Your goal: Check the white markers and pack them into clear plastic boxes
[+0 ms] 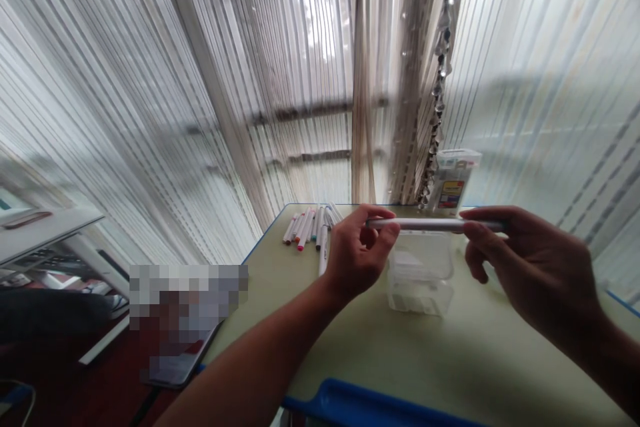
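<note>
1 white marker [430, 225] is held level by its 2 ends, pinched by the left hand [357, 250] and right hand [535, 260], probably for steady control, above the clear box [421, 293]; loose markers [301, 227] are grouped near the desk's [350, 353] far-left corner.

The yellow label on the clear case [453, 181] is too blurred to read.

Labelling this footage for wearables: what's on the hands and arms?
Left hand and right hand: bare, no gloves, rings or watches visible. Both forearms bare, no sleeves in view. No cables or markings seen.
</note>
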Available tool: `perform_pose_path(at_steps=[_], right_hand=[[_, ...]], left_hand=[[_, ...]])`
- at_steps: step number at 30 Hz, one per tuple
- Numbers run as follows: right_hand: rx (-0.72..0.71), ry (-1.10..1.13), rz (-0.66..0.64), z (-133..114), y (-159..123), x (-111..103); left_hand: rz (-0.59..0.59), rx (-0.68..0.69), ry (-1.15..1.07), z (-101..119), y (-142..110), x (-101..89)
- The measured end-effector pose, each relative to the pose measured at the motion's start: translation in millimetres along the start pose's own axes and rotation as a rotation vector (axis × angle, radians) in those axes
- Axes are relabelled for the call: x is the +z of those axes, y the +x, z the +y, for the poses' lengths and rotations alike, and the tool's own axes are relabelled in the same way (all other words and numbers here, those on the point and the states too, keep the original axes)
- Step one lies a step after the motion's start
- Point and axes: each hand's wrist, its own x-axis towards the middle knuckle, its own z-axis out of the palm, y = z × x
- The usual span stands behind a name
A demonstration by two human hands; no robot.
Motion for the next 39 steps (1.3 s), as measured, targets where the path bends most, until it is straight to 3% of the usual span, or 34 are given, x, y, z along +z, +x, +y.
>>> perform_pose_path(at_steps=[39], right_hand=[[-0.023, 0.002, -0.015, 0.4, 0.1, 0.5]], left_hand=[[-0.007, -0.027, -0.041, -0.5, 0.8, 0.6]])
